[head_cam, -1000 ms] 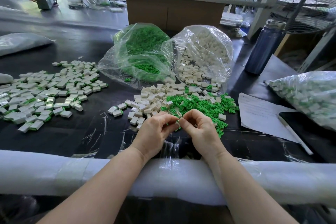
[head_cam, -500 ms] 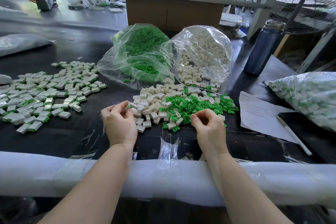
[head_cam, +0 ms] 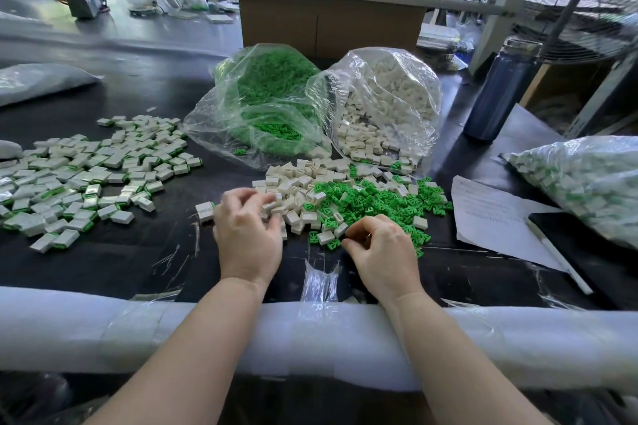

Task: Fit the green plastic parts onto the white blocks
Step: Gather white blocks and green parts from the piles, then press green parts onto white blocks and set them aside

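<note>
Fingers [head_cam: 257, 198] of the left hand [head_cam: 247, 235] are spread and loosely bent over the near edge of the white blocks [head_cam: 297, 183], touching them without a clear hold; those of the right hand [head_cam: 383, 248] are curled at the rim of the green plastic parts [head_cam: 379, 200], and whether they pinch one I cannot tell. Both heaps lie mixed mid-counter [head_cam: 138, 262], below two open bags, the green bag [head_cam: 266, 103] beside the white bag [head_cam: 386, 103]. Bare dark surface runs between the hands and the padded front edge [head_cam: 310, 335]. Finished blocks [head_cam: 86, 176] spread to the left; a paper sheet [head_cam: 490, 217], a pen [head_cam: 559, 255] and a filled bag [head_cam: 587, 183] crowd the right. A dark bottle [head_cam: 497, 93] and cardboard boxes [head_cam: 331, 21] stand behind.
</note>
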Motion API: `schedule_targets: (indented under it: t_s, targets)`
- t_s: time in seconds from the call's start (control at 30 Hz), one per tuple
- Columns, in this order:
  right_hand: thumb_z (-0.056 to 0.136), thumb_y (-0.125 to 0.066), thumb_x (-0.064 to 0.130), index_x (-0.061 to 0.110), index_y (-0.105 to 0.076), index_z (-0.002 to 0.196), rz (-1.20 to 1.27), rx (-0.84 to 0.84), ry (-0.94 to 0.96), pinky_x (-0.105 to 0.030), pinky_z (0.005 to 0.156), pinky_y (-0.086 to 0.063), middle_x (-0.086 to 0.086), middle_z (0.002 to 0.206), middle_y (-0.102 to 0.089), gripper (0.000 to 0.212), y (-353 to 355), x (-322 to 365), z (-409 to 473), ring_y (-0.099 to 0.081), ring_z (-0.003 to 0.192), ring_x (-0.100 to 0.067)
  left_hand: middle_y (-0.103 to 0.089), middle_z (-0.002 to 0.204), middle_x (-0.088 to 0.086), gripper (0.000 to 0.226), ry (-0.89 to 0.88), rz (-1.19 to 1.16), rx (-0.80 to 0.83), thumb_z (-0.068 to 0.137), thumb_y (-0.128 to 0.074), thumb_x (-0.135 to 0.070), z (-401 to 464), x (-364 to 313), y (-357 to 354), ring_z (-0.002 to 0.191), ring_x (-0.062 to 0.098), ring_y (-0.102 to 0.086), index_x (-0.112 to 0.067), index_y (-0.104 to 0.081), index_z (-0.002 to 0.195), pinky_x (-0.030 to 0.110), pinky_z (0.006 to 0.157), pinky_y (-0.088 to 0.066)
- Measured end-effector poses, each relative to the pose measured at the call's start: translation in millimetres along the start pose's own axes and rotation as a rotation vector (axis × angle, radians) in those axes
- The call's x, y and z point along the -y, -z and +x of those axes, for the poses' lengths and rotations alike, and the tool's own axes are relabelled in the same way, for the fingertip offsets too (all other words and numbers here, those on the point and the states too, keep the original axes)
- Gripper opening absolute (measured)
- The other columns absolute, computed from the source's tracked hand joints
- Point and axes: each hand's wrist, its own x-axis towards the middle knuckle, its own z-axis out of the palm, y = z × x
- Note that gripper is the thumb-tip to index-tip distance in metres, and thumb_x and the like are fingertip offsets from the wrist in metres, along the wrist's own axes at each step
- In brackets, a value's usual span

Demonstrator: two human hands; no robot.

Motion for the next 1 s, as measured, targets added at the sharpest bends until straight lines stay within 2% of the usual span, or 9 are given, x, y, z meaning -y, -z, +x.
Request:
schedule_targets:
  t_s: [0.1, 0.17, 0.27, 0.37, 0.5, 0.6, 0.7, 0.8, 1.0]
  targets:
    - [0.081, -0.068, 0.039, 0.021, -0.065, 0.089, -0.075, 0.013, 0.015, -0.035, 0.091, -0.04, 0.004, 0.093, -0.061, 0.02, -2.9, 2.0, 0.5, -0.054, 0.097, -0.017, -0.055, 0.1, 0.007, 0.017, -0.215, 0.044, 0.101, 0.079, -0.071, -0.014, -6.9, -6.9, -5.9, 0.102, 0.026, -0.046, -0.013, -0.072, 0.096, 0.032, 0.092, -0.034]
    - [0.079, -0.064, 0.051, 0.022, -0.063, 0.091, -0.176, 0.032, 0.011, -0.034, 0.091, -0.037, 0.004, 0.096, -0.059, 0.031, -6.1, 3.8, 1.7, -0.051, 0.1, -0.017, -0.055, 0.1, 0.005, 0.02, -0.305, 0.1, 0.164, 0.081, -0.069, -0.02, -9.2, -10.0, -10.0, 0.103, 0.024, -0.045, -0.016, -0.072, 0.1, 0.026, 0.09, -0.028]
    - [0.081, -0.057, 0.058, 0.022, -0.06, 0.097, -0.296, 0.048, 0.021, -0.033, 0.088, -0.032, 0.004, 0.103, -0.057, 0.04, -10.4, 5.1, 3.3, -0.048, 0.104, -0.018, -0.049, 0.111, 0.002, 0.03, -0.357, 0.2, 0.262, 0.087, -0.059, -0.033, -10.2, -9.7, -15.7, 0.11, 0.02, -0.038, -0.022, -0.065, 0.115, 0.028, 0.096, -0.026]
    - [0.088, -0.052, 0.051, 0.021, -0.061, 0.101, -0.286, 0.039, 0.058, -0.033, 0.089, -0.033, 0.003, 0.103, -0.057, 0.034, -11.5, 4.5, 2.9, -0.049, 0.105, -0.019, -0.048, 0.112, -0.001, 0.032, -0.388, 0.226, 0.302, 0.09, -0.053, -0.037, -10.2, -8.0, -17.8, 0.11, 0.018, -0.037, -0.023, -0.063, 0.118, 0.029, 0.098, -0.029]
    - [0.089, -0.055, 0.041, 0.02, -0.062, 0.104, -0.225, 0.057, 0.065, -0.032, 0.09, -0.036, 0.003, 0.104, -0.058, 0.026, -10.1, 3.0, 1.5, -0.049, 0.103, -0.018, -0.049, 0.108, -0.001, 0.028, -0.391, 0.213, 0.306, 0.088, -0.056, -0.038, -10.3, -7.2, -17.3, 0.108, 0.017, -0.038, -0.02, -0.067, 0.107, 0.027, 0.096, -0.029]
    - [0.084, -0.066, 0.031, 0.021, -0.056, 0.091, -0.096, 0.041, 0.043, -0.029, 0.086, -0.038, 0.005, 0.093, -0.056, 0.015, -6.0, 3.9, 0.5, -0.05, 0.096, -0.016, -0.048, 0.109, -0.002, 0.033, -0.38, 0.204, 0.327, 0.088, -0.055, -0.041, -10.6, -6.6, -17.1, 0.11, 0.016, -0.038, -0.02, -0.064, 0.112, 0.028, 0.098, -0.029]
    - [0.082, -0.069, 0.023, 0.024, -0.046, 0.082, -0.047, 0.051, 0.028, -0.026, 0.079, -0.036, 0.009, 0.083, -0.049, 0.022, -3.1, 5.3, -0.7, -0.049, 0.088, -0.015, -0.047, 0.113, -0.003, 0.039, -0.377, 0.233, 0.386, 0.09, -0.049, -0.045, -10.4, -8.2, -17.1, 0.114, 0.016, -0.036, -0.024, -0.061, 0.12, 0.031, 0.1, -0.03]
    - [0.084, -0.066, 0.019, 0.023, -0.046, 0.079, -0.026, 0.056, 0.019, -0.024, 0.075, -0.033, 0.01, 0.08, -0.049, 0.021, -2.3, 5.0, -0.5, -0.044, 0.082, -0.012, -0.047, 0.115, -0.003, 0.04, -0.383, 0.271, 0.422, 0.091, -0.045, -0.048, -10.2, -10.5, -16.7, 0.115, 0.017, -0.036, -0.025, -0.062, 0.118, 0.032, 0.1, -0.03]
    - [0.084, -0.066, 0.016, 0.021, -0.05, 0.08, 0.068, -0.005, -0.022, -0.025, 0.069, -0.038, 0.007, 0.076, -0.055, 0.018, -0.3, 3.1, -0.7, -0.051, 0.075, -0.015, -0.057, 0.106, -0.005, 0.024, -0.404, 0.13, 0.429, 0.085, -0.06, -0.038, -11.2, -12.7, -11.8, 0.107, 0.017, -0.042, -0.021, -0.067, 0.101, 0.031, 0.095, -0.031]
